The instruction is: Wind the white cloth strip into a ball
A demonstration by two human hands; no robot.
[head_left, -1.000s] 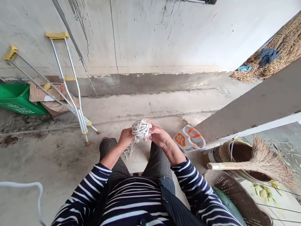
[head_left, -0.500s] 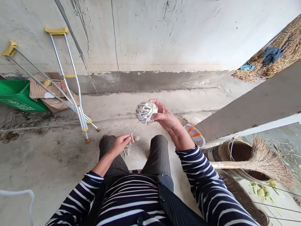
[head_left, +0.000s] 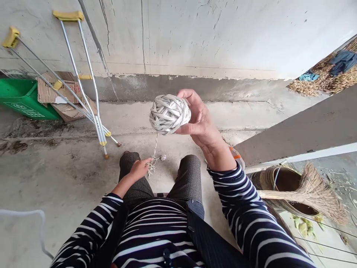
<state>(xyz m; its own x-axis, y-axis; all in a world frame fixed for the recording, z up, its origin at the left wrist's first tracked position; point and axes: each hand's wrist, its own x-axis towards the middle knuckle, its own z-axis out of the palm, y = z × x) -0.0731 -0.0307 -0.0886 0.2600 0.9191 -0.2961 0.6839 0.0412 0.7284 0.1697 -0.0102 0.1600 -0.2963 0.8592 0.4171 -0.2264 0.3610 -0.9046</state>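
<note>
A ball of whitish flat cord [head_left: 169, 114] with dark flecks is held up in front of me. My right hand [head_left: 199, 121] grips it from the right side, thumb below and fingers above. From the ball's underside a strand of cord [head_left: 156, 144] hangs down to my left hand [head_left: 140, 168], low over my left knee. The left fingers are closed on that strand. Past them, a loose tangle of cord [head_left: 151, 167] dangles, and a small knotted ball of cord [head_left: 163, 158] shows just to its right.
Crutches [head_left: 93, 100] lean on the wall at left, by a green bin [head_left: 30, 108] and cardboard [head_left: 57, 93]. On the right are a sloping concrete pillar [head_left: 295, 126], a bucket [head_left: 279, 178] and a straw broom [head_left: 315, 193]. Husks [head_left: 318, 80] lie at the far right.
My right hand has lifted the cord ball up and closer to the camera, so it looks larger. My left hand is slightly lower and left, and the strand between the hands is longer.
</note>
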